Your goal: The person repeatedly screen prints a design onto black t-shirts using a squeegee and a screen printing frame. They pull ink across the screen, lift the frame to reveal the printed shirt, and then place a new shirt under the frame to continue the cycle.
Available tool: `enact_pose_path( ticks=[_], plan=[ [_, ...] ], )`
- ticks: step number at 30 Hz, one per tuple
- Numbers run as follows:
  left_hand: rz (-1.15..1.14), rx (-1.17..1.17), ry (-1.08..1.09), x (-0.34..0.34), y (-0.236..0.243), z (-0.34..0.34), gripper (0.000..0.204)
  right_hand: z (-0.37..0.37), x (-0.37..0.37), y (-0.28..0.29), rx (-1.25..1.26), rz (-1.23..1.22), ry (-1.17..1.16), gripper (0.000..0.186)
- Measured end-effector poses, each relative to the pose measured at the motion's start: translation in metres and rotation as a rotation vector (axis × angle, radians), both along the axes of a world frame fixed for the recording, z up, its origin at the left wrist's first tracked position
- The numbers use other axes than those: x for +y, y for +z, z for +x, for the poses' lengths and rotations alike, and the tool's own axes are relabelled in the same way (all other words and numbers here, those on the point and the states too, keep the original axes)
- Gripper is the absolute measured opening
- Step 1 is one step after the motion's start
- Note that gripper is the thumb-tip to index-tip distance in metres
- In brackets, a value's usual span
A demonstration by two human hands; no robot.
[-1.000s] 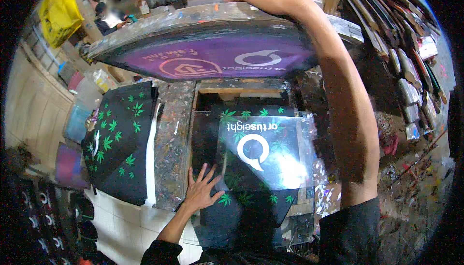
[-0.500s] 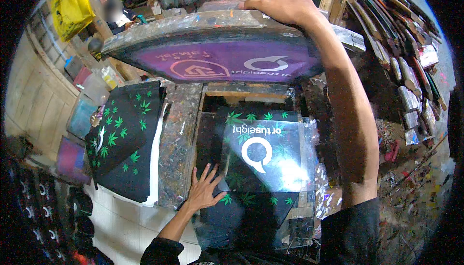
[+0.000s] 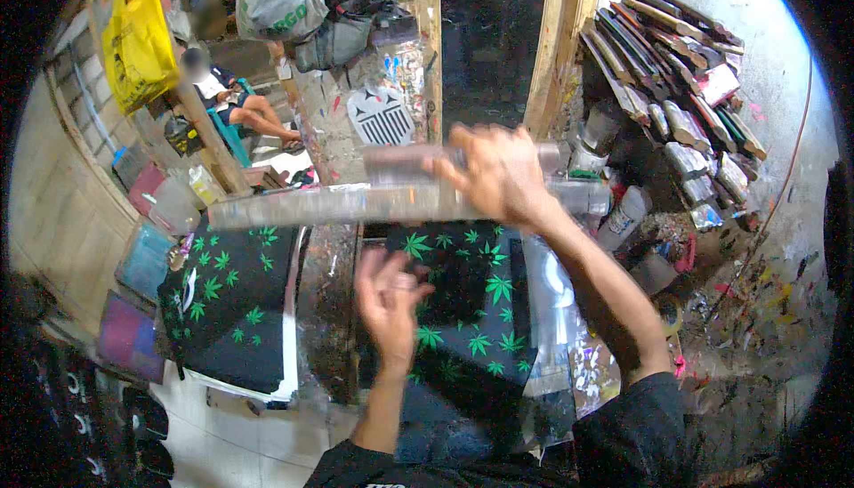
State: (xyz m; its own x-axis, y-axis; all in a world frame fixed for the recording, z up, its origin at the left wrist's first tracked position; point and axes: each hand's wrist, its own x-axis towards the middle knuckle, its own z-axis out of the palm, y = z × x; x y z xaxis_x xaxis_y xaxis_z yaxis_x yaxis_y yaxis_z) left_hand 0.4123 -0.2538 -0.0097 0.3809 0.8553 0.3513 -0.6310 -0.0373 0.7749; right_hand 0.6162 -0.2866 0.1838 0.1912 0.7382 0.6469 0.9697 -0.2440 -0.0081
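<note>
Frame (image 3: 311,208) showed nearly edge-on, right hand (image 3: 507,177) over it, thumb apart from fingers (motion blur, couldn't tell if clamped). Left hand (image 3: 389,297) hung on the wearer's side of the frame, fingers apart, by black leaf-print fabric (image 3: 480,341). Similar fabric stack (image 3: 236,310) lay near the frame's left end.

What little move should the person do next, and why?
Probably draw the left hand back toward the body. It appears over the left part of the black leaf-patterned cloth, close to the wooden frame where the right hand is, so fingers might get pinched if that frame drops.
</note>
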Motion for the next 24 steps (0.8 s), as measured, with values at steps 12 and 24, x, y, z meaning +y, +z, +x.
enact_pose_path(
  ticks=[12, 24],
  plan=[
    [-0.706, 0.334, -0.119, -0.009, -0.166, -0.135, 0.075, -0.051, -0.084, -0.241, 0.33, -0.775, 0.097, 0.024],
    [-0.621, 0.698, -0.17, -0.004, -0.164, -0.148, 0.069, 0.072, 0.061, -0.293, 0.104, -0.445, 0.059, 0.042]
  ],
)
